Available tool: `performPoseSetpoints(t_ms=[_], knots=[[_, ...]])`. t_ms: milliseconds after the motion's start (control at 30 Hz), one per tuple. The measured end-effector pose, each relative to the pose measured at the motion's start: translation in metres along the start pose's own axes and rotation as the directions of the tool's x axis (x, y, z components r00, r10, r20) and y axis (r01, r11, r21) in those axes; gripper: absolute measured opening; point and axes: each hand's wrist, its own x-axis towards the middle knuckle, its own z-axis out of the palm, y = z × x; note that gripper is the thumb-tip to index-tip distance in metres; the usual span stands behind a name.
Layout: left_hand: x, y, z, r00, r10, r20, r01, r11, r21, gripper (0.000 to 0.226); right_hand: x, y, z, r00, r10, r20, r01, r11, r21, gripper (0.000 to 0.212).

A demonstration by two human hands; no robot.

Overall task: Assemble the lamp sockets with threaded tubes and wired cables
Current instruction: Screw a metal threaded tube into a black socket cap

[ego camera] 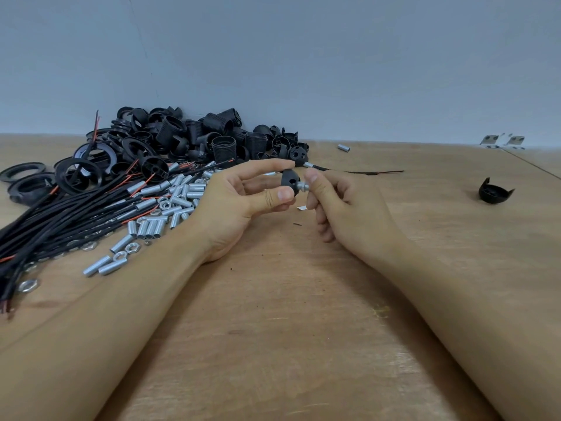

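I see a black dome-shaped socket cap (290,186) held above the wooden table, a short silver threaded tube (302,187) sticking out from its right side, with loose sockets, tubes and cables piled far left.

There is only one view, from a camera on the person's head. It looks forward and down over the brown wooden table (273,329), with a wide angle that bends the table's far edge. Both bare forearms enter from the lower corners of the frame and meet near the centre, quite close to the lens. The plain grey-blue wall (303,56) fills the upper third. The heap of black plastic socket parts (188,138) lies farther away, at the upper left.
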Motion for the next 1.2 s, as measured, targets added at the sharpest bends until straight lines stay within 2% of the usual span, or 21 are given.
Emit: performPoseSetpoints(t_ms=[100, 167, 200, 300, 333, 500, 533, 633, 767, 800, 900, 933, 1067, 1167, 1200], knots=[[0.0, -0.0004, 0.0001, 1.0, 0.0, 0.018, 0.0, 1.0, -0.006, 0.042, -0.0014, -0.0025, 0.0015, 0.999, 0.043, -0.03, -0.044, 0.999, -0.031, 0.059], [0.0006, -0.0009, 0.0007, 1.0, -0.008, -0.004, 0.008, 1.0, -0.008, 0.042, -0.0001, -0.0029, 0.0008, 0.996, 0.073, -0.049, -0.074, 0.997, -0.029, 0.061], [0.001, -0.0016, 0.0009, 1.0, -0.013, -0.024, 0.013, 1.0, -0.005, 0.043, 0.0009, -0.0027, 0.0005, 0.997, 0.062, -0.046, -0.063, 0.997, -0.039, 0.055], [0.0024, -0.0025, 0.0013, 0.999, -0.022, -0.049, 0.022, 1.0, -0.004, 0.045, 0.0025, 0.0, -0.0001, 1.0, 0.02, -0.005, -0.021, 0.999, -0.05, 0.021], [0.0028, -0.0024, 0.0007, 0.999, -0.021, -0.042, 0.02, 1.0, -0.008, 0.045, 0.0021, 0.0009, 0.0, 1.0, 0.02, 0.005, -0.019, 0.999, -0.047, 0.021], [0.0033, -0.0028, 0.0014, 1.0, -0.031, 0.005, 0.031, 1.0, 0.005, 0.044, 0.0011, -0.001, -0.0006, 0.996, 0.081, -0.028, -0.082, 0.996, -0.034, 0.064], [0.0039, -0.0032, 0.0016, 0.999, -0.034, 0.003, 0.034, 0.999, 0.011, 0.043, 0.0016, -0.0011, -0.0015, 0.996, 0.078, -0.036, -0.08, 0.995, -0.054, 0.063], [0.0044, -0.0028, 0.0009, 0.999, -0.042, 0.0, 0.042, 0.999, 0.028, 0.042, 0.0016, -0.0002, -0.0018, 1.0, 0.019, -0.008, -0.02, 0.996, -0.081, 0.036], [0.0039, -0.0028, 0.0026, 0.999, -0.044, 0.024, 0.043, 0.998, 0.048, 0.044, -0.0001, -0.0014, -0.0027, 0.995, 0.099, -0.011, -0.1, 0.994, -0.049, 0.066], [0.0042, -0.0029, 0.0029, 0.999, -0.042, 0.014, 0.042, 0.998, 0.046, 0.045, 0.0003, -0.0021, -0.0037, 0.994, 0.109, 0.0, -0.109, 0.993, -0.052, 0.067], [0.0046, -0.0024, 0.0026, 0.999, -0.042, -0.002, 0.042, 0.998, 0.042, 0.043, 0.0015, -0.0016, -0.0059, 0.997, 0.071, 0.035, -0.068, 0.995, -0.073, 0.042], [0.0042, -0.0022, 0.0027, 0.999, -0.042, 0.005, 0.042, 0.998, 0.043, 0.043, 0.0012, -0.0005, -0.0056, 0.996, 0.076, 0.046, -0.072, 0.994, -0.078, 0.04], [0.0033, -0.0019, 0.0034, 0.999, -0.037, 0.01, 0.036, 0.999, 0.039, 0.045, -0.0007, -0.0032, -0.0039, 0.991, 0.134, 0.024, -0.134, 0.991, -0.022, 0.066], [0.0045, -0.0022, 0.0021, 0.999, -0.037, -0.009, 0.037, 0.999, 0.038, 0.043, 0.0004, -0.0029, -0.0047, 0.997, 0.061, 0.044, -0.059, 0.997, -0.048, 0.04], [0.0041, -0.0022, 0.0019, 0.999, -0.037, -0.003, 0.037, 0.999, 0.038, 0.043, -0.0001, -0.0024, -0.0035, 0.997, 0.06, 0.055, -0.058, 0.997, -0.045, 0.038]])
